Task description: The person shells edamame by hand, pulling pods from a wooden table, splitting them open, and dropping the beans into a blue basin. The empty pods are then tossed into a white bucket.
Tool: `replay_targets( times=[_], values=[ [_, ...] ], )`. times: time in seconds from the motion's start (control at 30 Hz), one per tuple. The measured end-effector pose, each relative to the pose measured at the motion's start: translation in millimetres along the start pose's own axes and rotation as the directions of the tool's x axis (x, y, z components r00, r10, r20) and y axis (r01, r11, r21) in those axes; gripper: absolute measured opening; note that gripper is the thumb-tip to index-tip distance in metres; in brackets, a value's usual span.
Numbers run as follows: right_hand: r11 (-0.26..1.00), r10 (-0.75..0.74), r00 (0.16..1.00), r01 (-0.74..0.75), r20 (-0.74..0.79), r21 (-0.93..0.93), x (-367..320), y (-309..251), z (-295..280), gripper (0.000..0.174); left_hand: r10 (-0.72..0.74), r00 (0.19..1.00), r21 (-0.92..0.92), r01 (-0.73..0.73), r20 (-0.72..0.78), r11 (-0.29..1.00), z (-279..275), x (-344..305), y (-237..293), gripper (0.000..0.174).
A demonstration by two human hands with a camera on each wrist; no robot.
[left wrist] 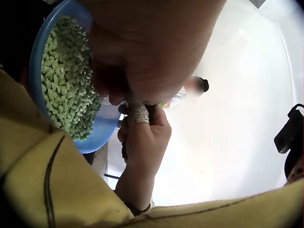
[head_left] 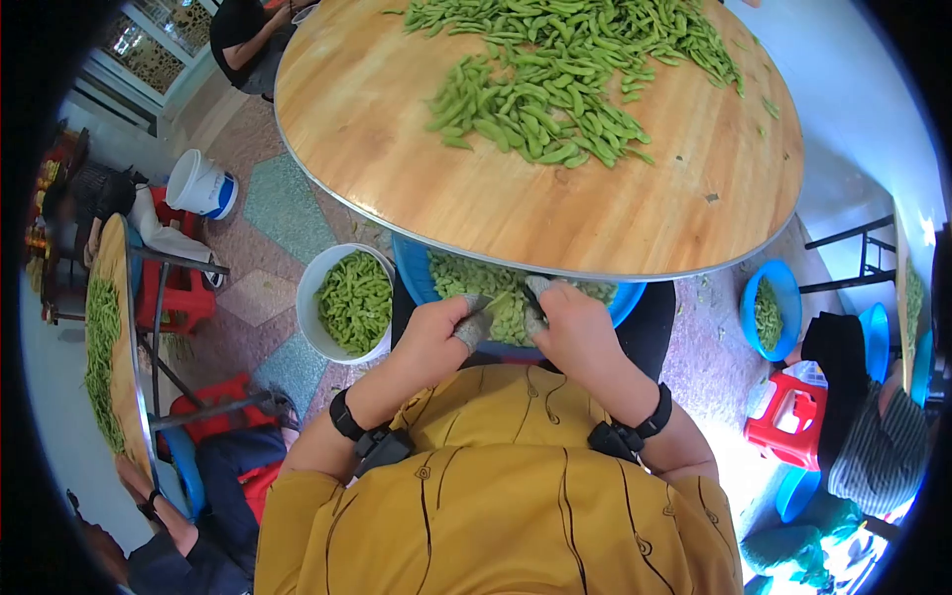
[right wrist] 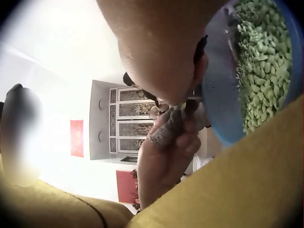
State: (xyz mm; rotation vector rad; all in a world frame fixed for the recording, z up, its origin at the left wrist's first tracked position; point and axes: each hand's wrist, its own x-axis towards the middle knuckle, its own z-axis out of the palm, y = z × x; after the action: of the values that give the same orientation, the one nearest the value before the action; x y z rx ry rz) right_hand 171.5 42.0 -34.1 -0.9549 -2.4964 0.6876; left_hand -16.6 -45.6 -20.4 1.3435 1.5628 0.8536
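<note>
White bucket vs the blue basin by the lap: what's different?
Contents: the round white plastic bucket holds whole green pods; the wide blue plastic basin holds loose shelled green beans.
Shape: the bucket's mouth looks narrower, the basin's wider.
View: the bucket's mouth is fully visible from the head, the basin's partly hidden by the round wooden table.
Shared: both open-topped.

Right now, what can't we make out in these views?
Anything in left hand or right hand: head view, behind curled fingers.
Blue basin's far rim: head view, under tabletop.
Pod pile's far end: head view, cut off by top edge.
</note>
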Motion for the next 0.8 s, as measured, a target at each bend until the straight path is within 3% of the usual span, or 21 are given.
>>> replay_targets(
  times=[0.07, 0.1, 0.2, 0.27, 0.33, 0.37, 0.4, 0.43, 0.5, 0.53, 0.6, 0.63, 0.7, 0.73, 0.77, 0.8],
  values=[
    [1.000, 0.013, 0.999, -0.013, -0.049, -0.009, -6, -7, -2, 0.029, -0.158, 0.987, 0.011, 0.158, -0.009, 0.987, -1, -1, 9, 0.011],
    [1.000, -0.005, 0.999, 0.004, -0.051, -0.018, -6, -10, -6, 0.029, -0.147, 0.989, 0.007, 0.148, -0.025, 0.989, -2, 0, 13, 0.011],
    [0.991, -0.115, 0.977, 0.126, -0.178, 0.050, -1, -21, -21, 0.031, -0.019, 0.998, 0.103, 0.026, -0.067, 0.994, 0, 2, 20, 0.014],
    [0.977, -0.128, 0.970, 0.159, -0.206, 0.140, 4, -16, -16, 0.028, 0.178, 0.983, 0.222, -0.165, -0.043, 0.961, 1, 4, 20, 0.017],
    [0.955, -0.132, 0.963, 0.187, -0.233, 0.232, 6, -17, -17, 0.025, 0.183, 0.981, 0.176, -0.170, -0.061, 0.970, -2, 3, 26, 0.017],
    [0.809, 0.154, 0.988, -0.115, -0.018, 0.577, 4, -22, -21, 0.022, 0.148, 0.988, 0.029, -0.148, -0.032, 0.989, -3, 3, 28, 0.017],
    [0.485, 0.337, 0.898, -0.422, 0.281, 0.766, 2, -24, -23, 0.020, 0.117, 0.993, -0.117, -0.116, 0.004, 0.986, -4, 2, 30, 0.016],
    [0.487, 0.337, 0.899, -0.422, 0.282, 0.765, 2, -24, -22, 0.020, 0.117, 0.993, -0.119, -0.116, 0.003, 0.986, -5, 1, 35, 0.016],
    [0.243, 0.301, 0.864, -0.478, 0.403, 0.844, 0, -20, -18, 0.015, 0.120, 0.984, -0.444, -0.051, 0.130, 0.895, -5, -1, 44, 0.017],
    [0.244, 0.302, 0.864, -0.478, 0.402, 0.844, -1, -18, -16, 0.015, 0.122, 0.984, -0.445, -0.051, 0.131, 0.894, -4, -1, 40, 0.017],
    [-0.110, 0.217, 0.810, -0.534, 0.545, 0.838, -2, -13, -15, 0.013, 0.046, 0.968, -0.613, 0.118, 0.245, 0.781, 1, 0, 23, 0.018],
    [-0.108, 0.218, 0.810, -0.535, 0.545, 0.838, -2, -10, -14, 0.013, 0.047, 0.968, -0.614, 0.117, 0.245, 0.780, 3, 2, 19, 0.018],
    [-0.177, 0.214, 0.822, -0.499, 0.528, 0.848, 0, -4, -14, 0.016, -0.085, 0.963, -0.623, 0.231, 0.255, 0.747, 7, 5, 13, 0.017],
    [-0.175, 0.214, 0.822, -0.499, 0.527, 0.849, 0, -6, -11, 0.016, -0.083, 0.964, -0.624, 0.229, 0.254, 0.747, 7, 5, 12, 0.017],
    [0.324, 0.316, 0.924, -0.319, 0.216, 0.891, 0, -10, -8, 0.018, 0.024, 0.997, -0.432, 0.010, 0.073, 0.902, 6, 7, 11, 0.016],
    [0.751, 0.246, 0.962, -0.112, -0.118, 0.651, 0, -11, -6, 0.021, 0.178, 0.981, -0.176, -0.189, -0.076, 0.966, 6, 9, 10, 0.016]
  ],
)
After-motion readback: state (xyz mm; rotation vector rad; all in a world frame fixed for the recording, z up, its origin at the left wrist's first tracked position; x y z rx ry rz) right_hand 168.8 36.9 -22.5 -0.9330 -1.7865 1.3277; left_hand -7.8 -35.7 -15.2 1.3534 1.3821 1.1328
